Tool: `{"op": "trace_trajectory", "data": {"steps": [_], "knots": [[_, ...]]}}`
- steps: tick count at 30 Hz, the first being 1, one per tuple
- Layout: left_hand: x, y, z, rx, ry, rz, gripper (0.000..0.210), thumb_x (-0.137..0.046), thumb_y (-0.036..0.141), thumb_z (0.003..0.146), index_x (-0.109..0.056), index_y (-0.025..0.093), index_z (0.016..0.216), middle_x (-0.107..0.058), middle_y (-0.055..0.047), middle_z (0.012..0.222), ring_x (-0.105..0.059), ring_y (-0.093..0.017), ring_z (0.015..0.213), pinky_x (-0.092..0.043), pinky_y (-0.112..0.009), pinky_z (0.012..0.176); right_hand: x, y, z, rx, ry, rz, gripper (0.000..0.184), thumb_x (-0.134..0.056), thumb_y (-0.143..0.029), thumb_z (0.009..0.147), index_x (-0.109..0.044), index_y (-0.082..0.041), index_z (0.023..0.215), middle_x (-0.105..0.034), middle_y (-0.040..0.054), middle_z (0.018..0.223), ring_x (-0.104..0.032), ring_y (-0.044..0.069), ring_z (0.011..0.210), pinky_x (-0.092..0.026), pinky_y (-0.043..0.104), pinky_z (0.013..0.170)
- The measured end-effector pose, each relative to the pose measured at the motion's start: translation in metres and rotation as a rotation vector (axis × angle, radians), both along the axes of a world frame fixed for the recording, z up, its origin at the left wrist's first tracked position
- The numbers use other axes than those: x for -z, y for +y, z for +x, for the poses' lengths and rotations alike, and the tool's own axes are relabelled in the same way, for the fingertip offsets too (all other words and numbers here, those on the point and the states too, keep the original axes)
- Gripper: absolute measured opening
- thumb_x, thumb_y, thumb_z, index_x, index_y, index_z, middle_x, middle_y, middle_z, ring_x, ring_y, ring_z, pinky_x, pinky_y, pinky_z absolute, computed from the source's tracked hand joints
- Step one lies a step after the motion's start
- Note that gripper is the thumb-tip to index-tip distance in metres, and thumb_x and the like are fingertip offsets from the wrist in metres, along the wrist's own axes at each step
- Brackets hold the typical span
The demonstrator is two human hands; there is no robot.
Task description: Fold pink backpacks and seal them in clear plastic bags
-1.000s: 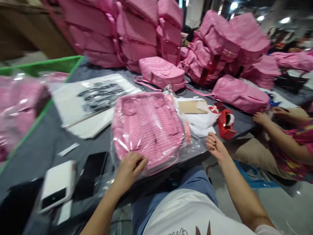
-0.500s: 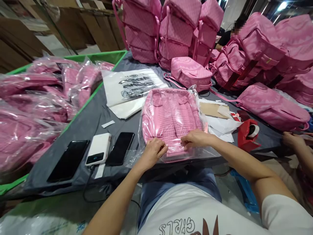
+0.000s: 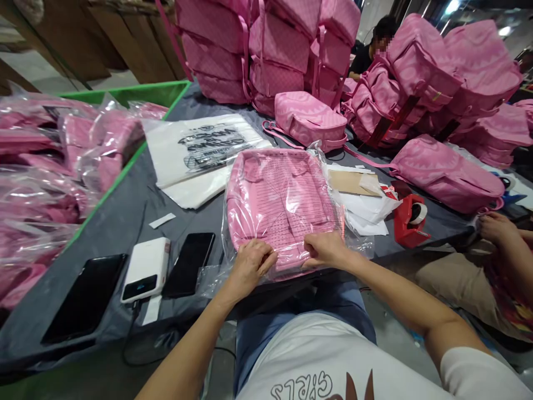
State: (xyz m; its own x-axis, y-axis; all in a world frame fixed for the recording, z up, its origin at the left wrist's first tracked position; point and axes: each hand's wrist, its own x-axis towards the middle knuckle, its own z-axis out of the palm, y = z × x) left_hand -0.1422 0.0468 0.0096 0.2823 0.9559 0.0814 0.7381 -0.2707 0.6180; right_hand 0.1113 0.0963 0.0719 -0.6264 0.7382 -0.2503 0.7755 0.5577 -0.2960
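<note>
A pink backpack (image 3: 287,189) lies flat at the table's near edge, inside a clear plastic bag (image 3: 228,222) that spreads loosely around it. My left hand (image 3: 252,265) is closed at the bag's lower left corner, fingers curled and thumb pressed against the plastic. On the lower right part of the bag, my right hand (image 3: 327,249) is also closed, fingers folded over the plastic film. Between the two hands shows the lower edge of the backpack.
Left of me stand a white power bank (image 3: 145,266) and two black phones. A green-edged bin (image 3: 137,153) holds bagged pink backpacks. Printed white bags (image 3: 179,183) lie beyond. At right are a red tape dispenser (image 3: 410,222), more pink backpacks (image 3: 447,172) and another person's hand (image 3: 495,228).
The view has turned slightly right, so the table things appear further left. My hands stay on the bag's near edge; the right hand's fingers are folded in more.
</note>
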Motion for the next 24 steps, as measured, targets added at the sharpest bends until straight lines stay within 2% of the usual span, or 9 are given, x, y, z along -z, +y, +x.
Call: {"op": "trace_trajectory", "data": {"steps": [4,6,9,12,15,17,20,22,24], "knots": [[-0.008,-0.012,-0.009,0.03,-0.038,-0.007,0.026,-0.055,0.044,0.098,-0.066,0.022,0.091,-0.07,-0.004,0.092,-0.058,-0.023,0.094,-0.041,-0.041,0.095,0.012,0.01,-0.004,-0.012,-0.07,-0.019,0.041,-0.088,-0.051,0.076,-0.064,-0.022,0.092,-0.074,-0.0018,0.081,-0.065,0.016,0.076,-0.02,0.027,0.058],[-0.011,-0.023,-0.021,0.01,-0.027,0.054,0.023,-0.059,0.045,0.097,-0.067,0.024,0.1,-0.072,-0.004,0.097,-0.059,-0.024,0.101,-0.034,-0.047,0.11,0.014,0.014,-0.003,-0.034,-0.068,-0.018,0.043,-0.089,-0.052,0.074,-0.064,-0.022,0.092,-0.074,-0.0022,0.081,-0.065,0.016,0.076,-0.02,0.027,0.057],[-0.007,-0.036,-0.042,-0.111,0.029,0.144,0.019,-0.06,0.042,0.096,-0.07,0.026,0.094,-0.073,-0.003,0.094,-0.06,-0.025,0.104,-0.021,-0.053,0.118,0.015,0.016,-0.001,-0.03,-0.06,-0.012,0.044,-0.09,-0.052,0.074,-0.062,-0.022,0.09,-0.075,-0.0028,0.082,-0.064,0.015,0.075,-0.019,0.027,0.058],[-0.002,-0.038,-0.054,-0.209,0.052,0.148,0.018,-0.061,0.038,0.095,-0.072,0.027,0.087,-0.075,-0.003,0.092,-0.062,-0.025,0.101,-0.023,-0.053,0.117,0.018,0.017,-0.001,-0.004,-0.032,-0.008,0.043,-0.091,-0.049,0.073,-0.061,-0.022,0.087,-0.073,-0.0032,0.079,-0.062,0.015,0.073,-0.019,0.027,0.059],[0.0,-0.033,-0.052,-0.252,0.067,0.129,0.018,-0.061,0.037,0.094,-0.074,0.027,0.087,-0.075,-0.004,0.093,-0.061,-0.026,0.103,-0.029,-0.051,0.114,0.021,0.012,0.004,-0.008,0.15,-0.045,0.042,-0.092,-0.047,0.07,-0.061,-0.022,0.084,-0.069,-0.0026,0.077,-0.058,0.015,0.07,-0.024,0.026,0.06],[0.001,-0.03,-0.048,-0.263,0.077,0.144,0.021,-0.058,0.038,0.095,-0.075,0.027,0.087,-0.075,-0.005,0.094,-0.061,-0.027,0.105,-0.032,-0.051,0.112,0.024,0.004,0.018,0.033,0.45,-0.102,0.041,-0.087,-0.052,0.073,-0.061,-0.022,0.083,-0.066,-0.0015,0.078,-0.057,0.015,0.068,-0.031,0.026,0.061],[0.006,-0.027,-0.048,-0.261,0.051,0.201,0.029,-0.053,0.044,0.096,-0.075,0.027,0.089,-0.073,-0.008,0.106,-0.061,-0.028,0.109,-0.039,-0.05,0.107,0.034,-0.008,0.061,0.391,0.909,-0.011,0.04,-0.074,-0.061,0.083,-0.061,-0.023,0.081,-0.061,-0.0003,0.075,-0.053,0.015,0.064,-0.039,0.028,0.062],[0.013,-0.027,-0.053,-0.219,0.005,0.235,0.034,-0.05,0.05,0.097,-0.075,0.027,0.089,-0.073,-0.008,0.112,-0.063,-0.028,0.111,-0.044,-0.048,0.103,0.042,-0.013,0.106,0.73,1.01,0.192,0.042,-0.07,-0.063,0.083,-0.06,-0.023,0.077,-0.056,-0.0013,0.068,-0.046,0.015,0.06,-0.038,0.028,0.06],[0.021,-0.025,-0.059,-0.17,-0.021,0.262,0.039,-0.049,0.058,0.096,-0.074,0.029,0.09,-0.075,-0.007,0.11,-0.066,-0.03,0.109,-0.046,-0.048,0.101,0.047,-0.015,0.16,1.01,0.981,0.405,0.044,-0.071,-0.065,0.077,-0.059,-0.023,0.075,-0.053,-0.0023,0.065,-0.042,0.014,0.059,-0.036,0.028,0.058]]}}
